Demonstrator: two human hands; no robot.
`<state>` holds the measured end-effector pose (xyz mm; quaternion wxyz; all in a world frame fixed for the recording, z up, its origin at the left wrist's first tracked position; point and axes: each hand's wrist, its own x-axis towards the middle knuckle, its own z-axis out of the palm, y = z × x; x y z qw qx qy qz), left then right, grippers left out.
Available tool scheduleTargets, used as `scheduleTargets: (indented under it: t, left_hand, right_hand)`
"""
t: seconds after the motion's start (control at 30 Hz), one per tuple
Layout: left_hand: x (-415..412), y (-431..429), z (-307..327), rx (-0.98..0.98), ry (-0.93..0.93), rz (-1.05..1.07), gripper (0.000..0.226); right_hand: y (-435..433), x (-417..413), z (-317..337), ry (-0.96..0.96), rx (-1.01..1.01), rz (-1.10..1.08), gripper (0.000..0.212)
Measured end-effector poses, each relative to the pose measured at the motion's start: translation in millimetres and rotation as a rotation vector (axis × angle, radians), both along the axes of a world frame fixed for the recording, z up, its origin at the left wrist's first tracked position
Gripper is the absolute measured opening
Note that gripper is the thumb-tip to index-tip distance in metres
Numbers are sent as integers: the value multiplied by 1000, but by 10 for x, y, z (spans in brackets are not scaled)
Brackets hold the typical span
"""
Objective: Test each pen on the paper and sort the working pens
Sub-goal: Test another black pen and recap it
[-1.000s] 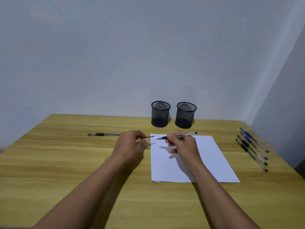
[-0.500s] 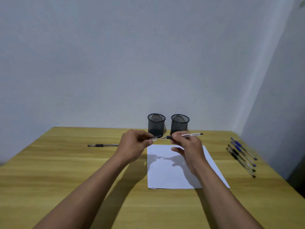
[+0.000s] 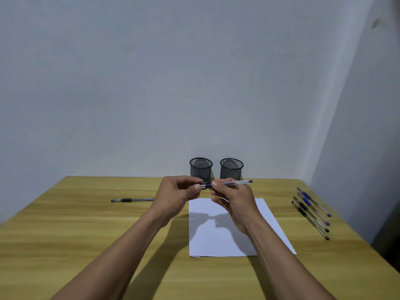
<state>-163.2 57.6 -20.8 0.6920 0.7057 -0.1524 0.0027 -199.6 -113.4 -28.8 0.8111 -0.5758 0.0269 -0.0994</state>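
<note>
Both hands meet above the paper (image 3: 225,239) — right hand (image 3: 234,199) pinching the clear pen (image 3: 237,182), left hand (image 3: 178,191) closed on its capped tip — before two mesh cups (image 3: 200,169).

The scene is evenly and fairly dimly lit, with a cool grey cast on the wall (image 3: 194,83). Light falls from above and in front, throwing soft shadows of the hands onto the paper (image 3: 218,239) and of the forearms onto the table (image 3: 54,224) at lower centre. No glare shows. Wide-angle distortion bends the table edges; pens (image 3: 311,213) at right look slightly smeared.
</note>
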Motion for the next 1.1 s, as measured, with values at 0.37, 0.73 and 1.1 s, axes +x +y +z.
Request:
scheduleTargets:
  t: [0.37,0.73,1.1]
  left_hand:
    - [139,-17,55,2,57,44,11]
    - [223,-521,61,22,17,-36,15]
    - [282,-1552,-59,653,-289,-167,41]
  right_hand:
    - [-302,37,246,4,-222,-14,3]
    - [-828,-230,281,3,-1248,-183,9]
    - [-1648,-776,-72,291,-1217,-493,18]
